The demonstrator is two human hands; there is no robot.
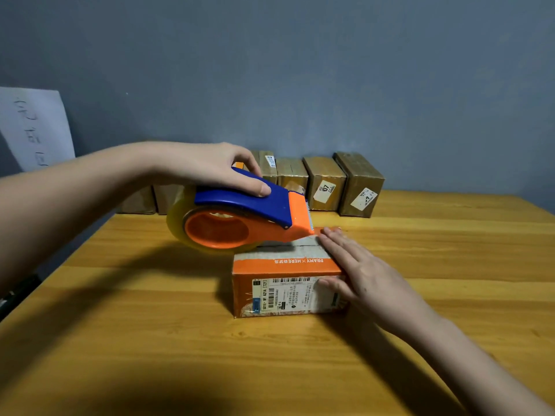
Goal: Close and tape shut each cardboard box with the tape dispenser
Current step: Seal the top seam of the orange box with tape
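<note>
An orange and grey cardboard box [282,283] with a shipping label sits in the middle of the wooden table, its top flaps closed. My left hand [210,168] grips the blue handle of an orange and blue tape dispenser [240,217] that carries a clear tape roll. The dispenser's toothed end rests at the far right corner of the box top. My right hand [357,271] lies flat over the box's right side, fingers straight on the top and thumb against the front face.
A row of several brown cardboard boxes [327,183] covered in tape stands along the grey wall at the back of the table [150,325]. A white sheet of paper [36,127] with handwriting leans at the far left.
</note>
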